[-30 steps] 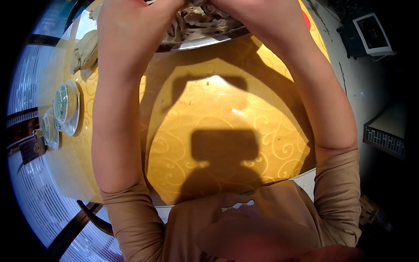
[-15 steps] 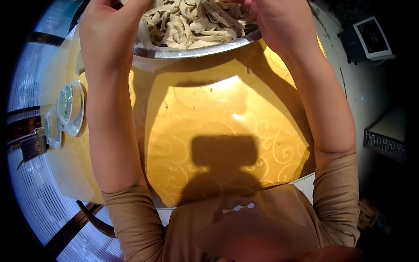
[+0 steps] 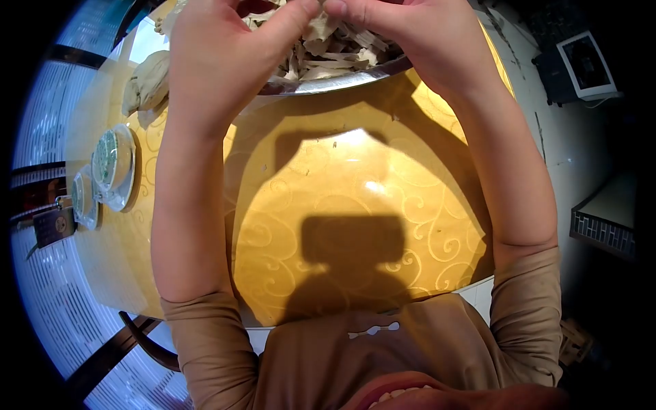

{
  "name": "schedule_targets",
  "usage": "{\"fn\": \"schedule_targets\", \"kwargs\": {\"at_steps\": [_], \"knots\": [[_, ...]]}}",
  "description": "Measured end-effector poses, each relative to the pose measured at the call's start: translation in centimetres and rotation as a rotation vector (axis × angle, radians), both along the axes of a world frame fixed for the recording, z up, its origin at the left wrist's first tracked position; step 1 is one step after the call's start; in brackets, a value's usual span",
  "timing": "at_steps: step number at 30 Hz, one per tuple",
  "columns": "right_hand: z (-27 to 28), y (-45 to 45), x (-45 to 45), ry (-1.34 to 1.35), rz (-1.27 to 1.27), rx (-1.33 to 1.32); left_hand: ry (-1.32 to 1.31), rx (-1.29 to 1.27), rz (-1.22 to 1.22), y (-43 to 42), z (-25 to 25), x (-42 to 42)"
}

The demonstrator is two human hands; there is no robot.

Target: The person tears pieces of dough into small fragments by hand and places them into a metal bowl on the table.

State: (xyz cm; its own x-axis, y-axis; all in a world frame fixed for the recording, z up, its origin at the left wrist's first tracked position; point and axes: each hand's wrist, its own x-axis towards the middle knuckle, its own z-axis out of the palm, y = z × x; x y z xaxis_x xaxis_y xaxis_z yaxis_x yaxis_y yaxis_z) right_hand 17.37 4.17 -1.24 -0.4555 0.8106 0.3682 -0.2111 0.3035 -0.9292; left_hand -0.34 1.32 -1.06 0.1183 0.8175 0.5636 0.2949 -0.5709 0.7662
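As the head view looks down, the left hand [image 3: 229, 48] and right hand [image 3: 427, 41] come together over the metal-rimmed basin [image 3: 335, 83] at the far side, thumbs close, pinching 1 pale piece [image 3: 318, 31] between them; their other fingers are mostly hidden. Pale strips [image 3: 328, 66] fill the basin beneath. On the yellow table [image 3: 328, 178], at left, 2 round containers [image 3: 113, 164] stand nearer than a pale lump [image 3: 147, 82].

Glare [image 3: 374, 186] and dark shadows [image 3: 352, 239] mark the table [image 3: 437, 225].
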Motion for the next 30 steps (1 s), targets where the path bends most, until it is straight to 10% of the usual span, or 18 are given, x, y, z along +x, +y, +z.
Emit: {"fn": "schedule_targets", "kwargs": {"at_steps": [4, 13, 30], "knots": [[-0.2, 0.4, 0.4, 0.092, 0.133, -0.092, -0.082, -0.382, 0.052, -1.2, 2.2, 1.2], [0.0, 0.5, 0.4, -0.095, 0.047, -0.208, -0.259, -0.053, -0.041, 0.1, -0.5, 0.3], [0.5, -0.4, 0.4, -0.188, -0.042, -0.124, -0.167, -0.207, -0.154, -0.3, -0.2, 0.3]]}}
